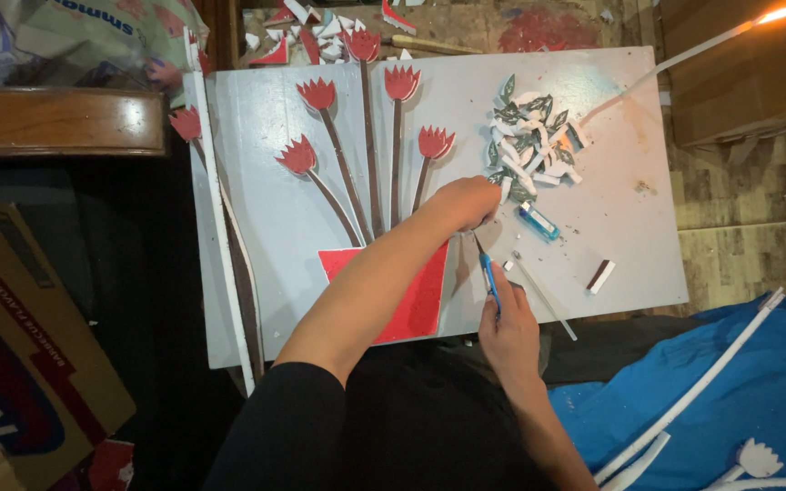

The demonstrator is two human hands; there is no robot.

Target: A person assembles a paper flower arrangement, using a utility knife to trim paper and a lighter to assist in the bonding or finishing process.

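Head view: a blue craft knife [489, 275] is gripped in the closed right hand [508, 329], its blade at the white foam board [275, 127]. The left hand [462, 204] is curled, pressing the board flat. Light, stiff, easily dented foam is best held by its edges.

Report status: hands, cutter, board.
Left hand pressed on the white board beside the stems. Right hand grips blue cutter, blade tip at the board. Leaf scraps and lighter close by.
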